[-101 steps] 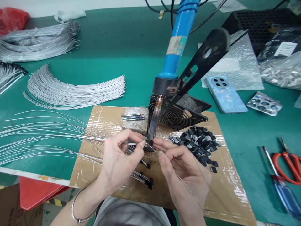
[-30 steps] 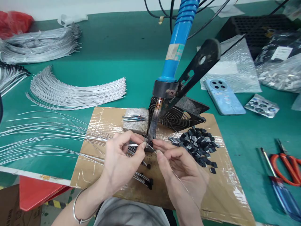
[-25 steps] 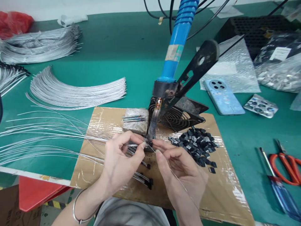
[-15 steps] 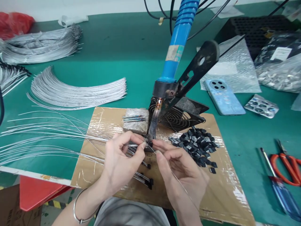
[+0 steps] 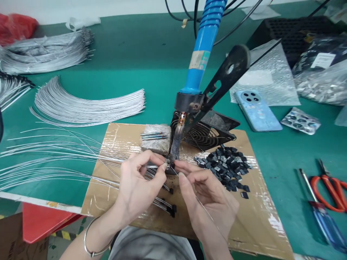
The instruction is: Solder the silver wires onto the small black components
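My left hand (image 5: 142, 180) is closed in a pinch on a thin white wire (image 5: 151, 166), with the wire's end at the soldering iron's tip. My right hand (image 5: 208, 198) pinches a thin strand of solder wire (image 5: 204, 209), which trails down across the palm. A small black connector (image 5: 172, 165) sits between the fingertips of both hands; which fingers support it I cannot tell. Above them a mounted soldering iron (image 5: 177, 141) with a blue handle (image 5: 199, 65) points down. Below the left hand, wires with black connectors (image 5: 170, 210) on their ends lie on the cardboard (image 5: 244, 231).
A heap of black connectors (image 5: 230, 166) lies right of a black fan (image 5: 203, 135). Short rods rest on a grey block (image 5: 155, 144). Bundled white wires (image 5: 89, 104) lie left. A phone (image 5: 257, 110), a screwdriver (image 5: 322, 216) and red-handled pliers (image 5: 329, 191) are on the right.
Both hands stay nearly in place at the iron's tip. The whole view has shifted very slightly; nothing has been taken up or let go.
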The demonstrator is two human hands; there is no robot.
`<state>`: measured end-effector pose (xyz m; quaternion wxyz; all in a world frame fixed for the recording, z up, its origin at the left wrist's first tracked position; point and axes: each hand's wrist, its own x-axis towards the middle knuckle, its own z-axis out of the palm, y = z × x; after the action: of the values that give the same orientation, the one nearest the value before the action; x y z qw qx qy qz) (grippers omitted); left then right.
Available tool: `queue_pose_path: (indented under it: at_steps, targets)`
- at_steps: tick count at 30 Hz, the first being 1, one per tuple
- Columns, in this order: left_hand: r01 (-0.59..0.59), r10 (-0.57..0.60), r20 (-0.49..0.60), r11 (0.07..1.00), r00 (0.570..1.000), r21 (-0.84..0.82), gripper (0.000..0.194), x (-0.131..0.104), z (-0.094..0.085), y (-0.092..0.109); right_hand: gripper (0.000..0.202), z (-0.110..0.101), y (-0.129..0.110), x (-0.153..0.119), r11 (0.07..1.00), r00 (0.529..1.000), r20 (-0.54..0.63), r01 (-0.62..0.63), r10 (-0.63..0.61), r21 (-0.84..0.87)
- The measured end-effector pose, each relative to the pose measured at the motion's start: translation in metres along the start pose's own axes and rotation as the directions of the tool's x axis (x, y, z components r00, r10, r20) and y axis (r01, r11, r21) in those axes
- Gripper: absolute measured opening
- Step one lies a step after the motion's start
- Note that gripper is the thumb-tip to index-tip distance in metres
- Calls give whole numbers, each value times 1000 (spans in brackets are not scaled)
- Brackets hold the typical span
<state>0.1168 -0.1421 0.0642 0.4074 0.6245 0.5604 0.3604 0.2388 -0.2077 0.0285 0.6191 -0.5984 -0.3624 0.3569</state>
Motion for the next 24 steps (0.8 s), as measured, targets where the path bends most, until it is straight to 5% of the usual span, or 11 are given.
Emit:
queue_pose_path:
  at_steps: [24]
  targets:
    - [-10, 10, -5, 1000, 1000, 7, 15, -2, 0, 2, 16, 0, 0, -1, 998, 998, 11, 59, -59, -19]
